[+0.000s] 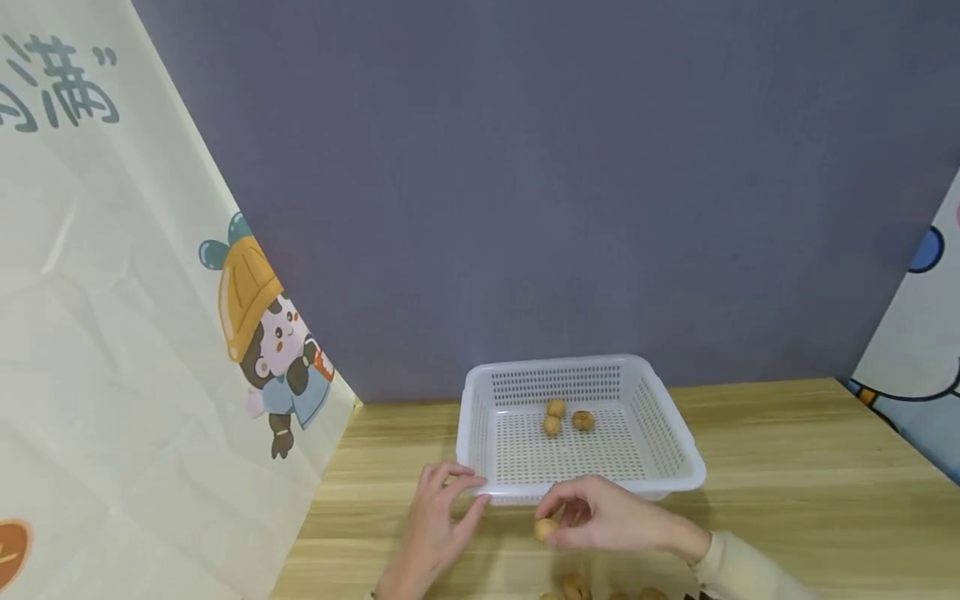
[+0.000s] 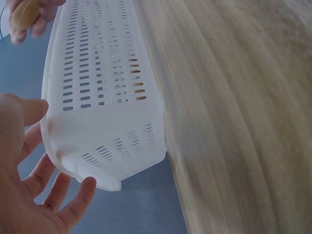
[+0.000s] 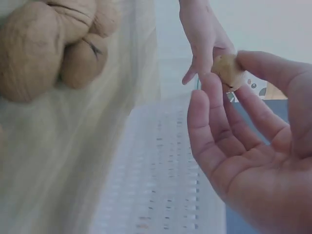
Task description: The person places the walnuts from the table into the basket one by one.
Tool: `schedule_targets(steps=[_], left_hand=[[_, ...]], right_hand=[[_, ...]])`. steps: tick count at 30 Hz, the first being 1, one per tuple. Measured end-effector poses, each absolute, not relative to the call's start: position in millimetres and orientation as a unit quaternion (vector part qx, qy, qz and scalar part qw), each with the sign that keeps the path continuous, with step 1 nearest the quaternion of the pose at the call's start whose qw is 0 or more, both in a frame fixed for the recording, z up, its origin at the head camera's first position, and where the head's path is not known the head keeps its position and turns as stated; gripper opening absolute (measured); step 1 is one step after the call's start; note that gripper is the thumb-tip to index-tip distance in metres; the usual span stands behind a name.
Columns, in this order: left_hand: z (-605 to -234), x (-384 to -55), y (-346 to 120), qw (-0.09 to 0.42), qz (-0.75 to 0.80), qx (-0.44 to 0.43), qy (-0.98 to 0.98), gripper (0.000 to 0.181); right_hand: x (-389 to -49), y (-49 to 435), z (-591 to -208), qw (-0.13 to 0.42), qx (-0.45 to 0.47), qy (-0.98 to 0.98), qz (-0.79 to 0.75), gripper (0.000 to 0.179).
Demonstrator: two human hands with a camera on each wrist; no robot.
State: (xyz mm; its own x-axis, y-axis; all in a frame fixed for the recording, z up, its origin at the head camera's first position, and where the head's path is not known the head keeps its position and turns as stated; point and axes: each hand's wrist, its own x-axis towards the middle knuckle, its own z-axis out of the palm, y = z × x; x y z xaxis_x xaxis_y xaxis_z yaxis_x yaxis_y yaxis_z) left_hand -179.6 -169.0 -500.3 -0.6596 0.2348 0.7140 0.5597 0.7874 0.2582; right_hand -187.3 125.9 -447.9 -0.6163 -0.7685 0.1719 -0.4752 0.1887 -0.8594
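Observation:
A walnut point(image 1: 546, 529) is pinched between the thumb and fingertips of my right hand point(image 1: 606, 518), just in front of the basket's near rim. The right wrist view shows the same walnut point(image 3: 228, 73) at the fingertips, the other fingers loosely bent. My left hand point(image 1: 435, 521) holds the rim of a white plastic basket point(image 1: 671, 485) at its near left corner. Seen from the left wrist, the thumb and bent fingers lie about that corner point(image 2: 63, 146). Inside the basket, three walnuts point(image 1: 583, 421) sit toward the back.
Several more walnuts point(image 1: 576, 587) lie on the wooden table point(image 1: 780, 467) at the near edge of the head view. A dark panel point(image 1: 525, 183) stands behind the basket. Printed sheets with cartoon figures hang at the left point(image 1: 135, 333) and right point(image 1: 915, 358).

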Motion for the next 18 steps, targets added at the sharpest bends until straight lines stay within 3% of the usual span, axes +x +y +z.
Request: schedule_targets(steps=[7, 18], left_hand=[[-499, -179, -169, 0.334, -0.235, -0.22, -0.886, 0.02], [-497, -180, -169, 0.339, -0.241, -0.229, -0.88, 0.02]], right_hand=[[-210, 128, -415, 0.168, -0.391, 0.766, -0.481, 0.022], [-270, 118, -379, 0.142, -0.355, 0.804, -0.455, 0.027]])
